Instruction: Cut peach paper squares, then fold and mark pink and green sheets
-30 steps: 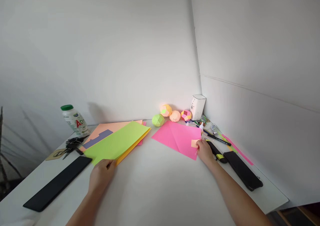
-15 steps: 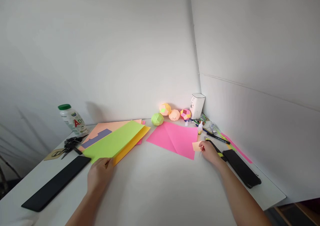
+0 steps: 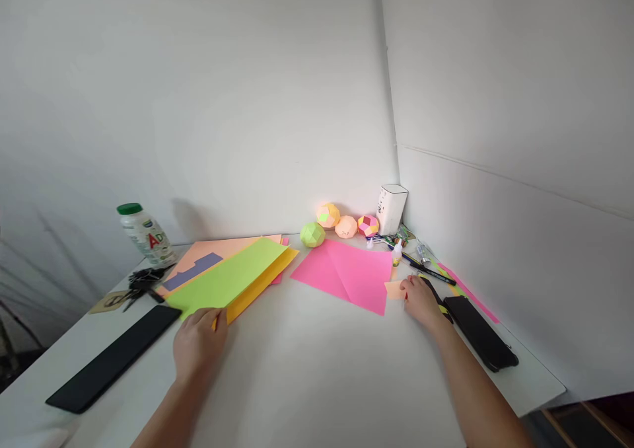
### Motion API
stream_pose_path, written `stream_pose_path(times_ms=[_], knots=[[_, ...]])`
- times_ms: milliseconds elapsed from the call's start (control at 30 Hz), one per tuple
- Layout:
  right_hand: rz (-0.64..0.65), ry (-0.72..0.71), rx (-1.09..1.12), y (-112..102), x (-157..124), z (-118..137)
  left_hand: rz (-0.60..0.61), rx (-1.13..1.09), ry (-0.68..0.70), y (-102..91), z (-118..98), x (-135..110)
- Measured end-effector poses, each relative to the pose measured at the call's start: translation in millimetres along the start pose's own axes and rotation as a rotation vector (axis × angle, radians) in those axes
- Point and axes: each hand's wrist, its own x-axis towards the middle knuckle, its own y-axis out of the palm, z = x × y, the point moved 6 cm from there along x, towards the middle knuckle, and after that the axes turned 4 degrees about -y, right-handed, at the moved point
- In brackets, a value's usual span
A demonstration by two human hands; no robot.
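My left hand [image 3: 198, 345] pinches the near corner of a stack of coloured sheets, a lime green sheet [image 3: 228, 278] on top of an orange-yellow one [image 3: 262, 278]. My right hand [image 3: 421, 300] holds a small orange paper piece [image 3: 395, 290] by its right edge, just off the right corner of a creased pink sheet [image 3: 344, 273] lying flat on the white table [image 3: 307, 369].
Several paper polyhedron balls [image 3: 329, 224] and a white box [image 3: 391, 209] sit in the back corner. Pens and a glue bottle [image 3: 419, 263] lie right, by a black phone [image 3: 480, 332]. At left: a bottle [image 3: 143, 234], keys [image 3: 141, 281], a black bar [image 3: 111, 359].
My right hand has drawn the small orange piece off the pink sheet to the right. My left hand has stayed on the green and yellow sheets, shifting slightly.
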Motion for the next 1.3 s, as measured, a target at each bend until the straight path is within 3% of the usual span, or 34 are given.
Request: stream_pose_path(times_ms=[167, 333, 433, 500, 567, 633, 667, 733, 833, 933, 1000, 1167, 1233, 1300], knots=[[-0.073, -0.018, -0.034, -4, -1, 2, -0.128, 0.042, 0.113, -15.3, -16, 1], [-0.234, -0.063, -0.024, -17, 1, 12, -0.195, 0.116, 0.272, -44.6, -59, -8], [-0.398, -0.143, 0.005, -35, -10, 52, -0.164, 0.114, 0.400, -56.9, -102, -35], [-0.595, -0.395, 0.061, -52, -32, 102, -0.108, 0.083, 0.495, -59.1, -134, -64], [-0.582, -0.718, 0.046, -54, -59, 157, -0.043, 0.035, 0.583, -57.3, -162, -96], [-0.513, -0.959, 0.044, -49, -84, 198, 0.035, -0.092, 0.651, -54.3, -182, -124], [-0.438, -1.011, 0.060, -45, -91, 210, 0.069, -0.166, 0.684, -53.3, -188, -135], [-0.274, -1.052, 0.140, -35, -99, 221, 0.165, -0.286, 0.735, -51.4, -195, -148], [0.001, -1.014, 0.232, -24, -99, 214, 0.430, -0.389, 0.723, -50.3, -190, -142], [0.212, -0.941, 0.344, -27, -96, 197, 0.741, -0.422, 0.623, -53.7, -169, -119], [0.385, -0.854, 0.462, -31, -95, 187, 0.873, -0.453, 0.594, -57.9, -154, -105], [0.917, -0.501, 0.740, -14, -102, 175, 1.219, -0.548, 0.356, -43.9, -122, -96], [0.970, -0.381, 0.886, -5, -104, 178, 1.255, -0.568, 0.257, -36.3, -115, -97], [0.868, -0.270, 0.976, 1, -101, 179, 1.210, -0.584, 0.181, -30.1, -111, -96]])
